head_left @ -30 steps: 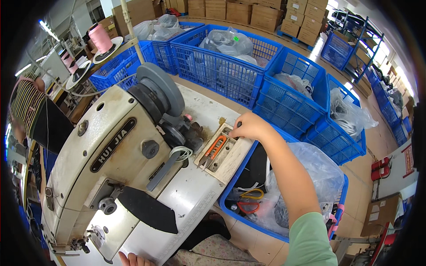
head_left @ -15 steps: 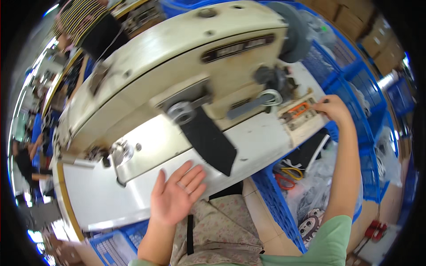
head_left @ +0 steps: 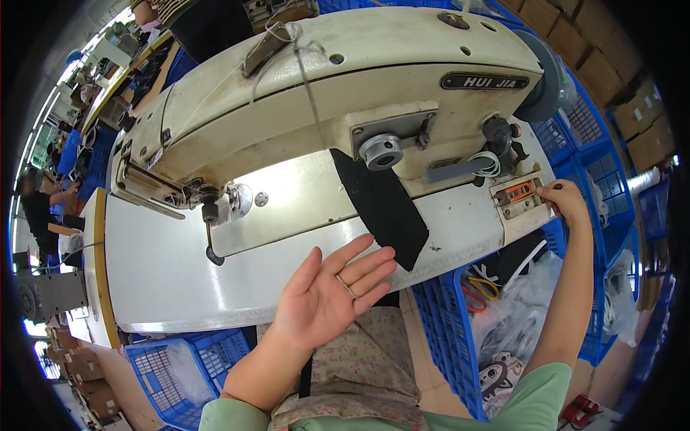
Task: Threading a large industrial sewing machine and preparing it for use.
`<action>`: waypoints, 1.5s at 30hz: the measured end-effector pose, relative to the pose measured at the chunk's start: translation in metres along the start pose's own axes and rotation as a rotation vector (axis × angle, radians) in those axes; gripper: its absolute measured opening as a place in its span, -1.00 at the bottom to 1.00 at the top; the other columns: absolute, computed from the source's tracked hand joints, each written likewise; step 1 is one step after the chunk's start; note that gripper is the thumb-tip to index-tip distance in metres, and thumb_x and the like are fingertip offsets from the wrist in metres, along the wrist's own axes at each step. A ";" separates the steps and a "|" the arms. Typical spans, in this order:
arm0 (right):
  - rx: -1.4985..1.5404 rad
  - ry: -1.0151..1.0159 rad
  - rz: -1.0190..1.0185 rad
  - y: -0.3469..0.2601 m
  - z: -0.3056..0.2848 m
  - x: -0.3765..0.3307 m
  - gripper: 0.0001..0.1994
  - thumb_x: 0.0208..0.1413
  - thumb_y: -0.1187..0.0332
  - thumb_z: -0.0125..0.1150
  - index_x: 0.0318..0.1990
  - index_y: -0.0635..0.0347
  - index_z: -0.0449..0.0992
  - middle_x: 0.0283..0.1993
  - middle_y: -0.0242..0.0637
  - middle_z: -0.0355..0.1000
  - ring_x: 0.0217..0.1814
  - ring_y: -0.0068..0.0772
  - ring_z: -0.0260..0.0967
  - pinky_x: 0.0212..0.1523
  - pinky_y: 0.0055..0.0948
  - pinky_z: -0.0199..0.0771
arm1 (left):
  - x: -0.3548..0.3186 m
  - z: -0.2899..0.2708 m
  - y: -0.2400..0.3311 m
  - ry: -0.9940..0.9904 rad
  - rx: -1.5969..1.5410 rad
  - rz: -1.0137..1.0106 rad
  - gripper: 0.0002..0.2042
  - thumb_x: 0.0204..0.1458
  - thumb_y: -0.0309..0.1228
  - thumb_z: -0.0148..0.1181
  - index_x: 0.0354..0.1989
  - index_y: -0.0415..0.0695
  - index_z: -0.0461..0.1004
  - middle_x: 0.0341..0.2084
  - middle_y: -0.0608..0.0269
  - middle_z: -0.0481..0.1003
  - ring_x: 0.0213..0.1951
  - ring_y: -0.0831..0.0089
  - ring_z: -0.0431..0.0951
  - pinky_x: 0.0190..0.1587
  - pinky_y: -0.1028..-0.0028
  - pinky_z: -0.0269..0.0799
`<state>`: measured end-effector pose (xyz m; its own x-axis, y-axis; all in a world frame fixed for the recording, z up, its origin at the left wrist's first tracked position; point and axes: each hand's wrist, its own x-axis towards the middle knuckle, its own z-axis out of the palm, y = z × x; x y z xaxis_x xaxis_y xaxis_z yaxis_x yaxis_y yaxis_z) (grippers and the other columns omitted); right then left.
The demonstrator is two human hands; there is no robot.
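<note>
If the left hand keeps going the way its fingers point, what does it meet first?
Probably the black fabric piece on the white table: the left hand, palm up, points at its lower end. Its height above the table is unclear.

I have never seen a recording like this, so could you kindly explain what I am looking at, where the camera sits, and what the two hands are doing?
The picture comes from a wide fisheye camera worn on a person's head, looking down, so straight edges bend near the rim. The big cream machine is an industrial sewing machine standing on a white table. A piece of black fabric lies on the table beneath the machine's arm. The left hand is held open, palm up, at the table's front edge, and holds nothing; a ring shows on one finger. The right hand reaches out to a small tray at the table's right end, fingertips at its edge. Blue plastic crates stand beside the table, one with clear bags inside. Another person works far left.
</note>
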<state>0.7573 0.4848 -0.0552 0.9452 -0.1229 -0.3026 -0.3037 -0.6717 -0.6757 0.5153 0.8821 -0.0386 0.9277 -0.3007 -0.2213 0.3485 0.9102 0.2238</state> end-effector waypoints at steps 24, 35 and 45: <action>0.280 -0.274 -0.902 -0.140 0.195 -0.283 -0.87 -0.16 0.44 0.28 -0.42 0.20 0.46 -0.51 -0.29 0.40 -0.51 -0.36 0.38 -0.55 -0.49 0.32 | -0.056 0.017 -0.001 0.091 0.295 0.264 -0.51 0.07 -0.48 -0.22 0.21 -0.33 0.00 0.17 -0.15 0.13 0.24 0.09 0.11 0.27 0.23 -0.01; 0.543 -0.446 -0.552 -0.146 0.205 -0.313 -0.92 -0.10 0.49 0.24 -0.43 0.30 0.49 -0.53 -0.40 0.40 -0.52 -0.68 0.24 -0.50 -0.65 0.24 | -0.099 0.013 0.011 0.026 0.273 0.292 -0.55 0.16 -0.18 -0.14 0.14 -0.20 0.18 0.06 -0.05 0.28 0.14 0.17 0.24 0.17 0.23 0.12; 0.634 -0.463 -0.515 -0.151 0.211 -0.337 -0.93 -0.09 0.48 0.22 -0.47 0.31 0.49 -0.57 -0.47 0.36 -0.54 -0.74 0.17 -0.52 -0.70 0.13 | -0.117 -0.005 0.012 0.193 0.545 0.440 -0.86 -0.01 -0.50 0.19 -0.30 -0.24 0.41 -0.42 0.26 0.47 -0.30 0.50 0.47 -0.18 0.51 0.38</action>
<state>0.4596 0.7814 0.0067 0.8808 0.4735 -0.0098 0.0010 -0.0226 -0.9997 0.4106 0.9299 -0.0149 0.9748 0.1620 -0.1536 0.0121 0.6487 0.7609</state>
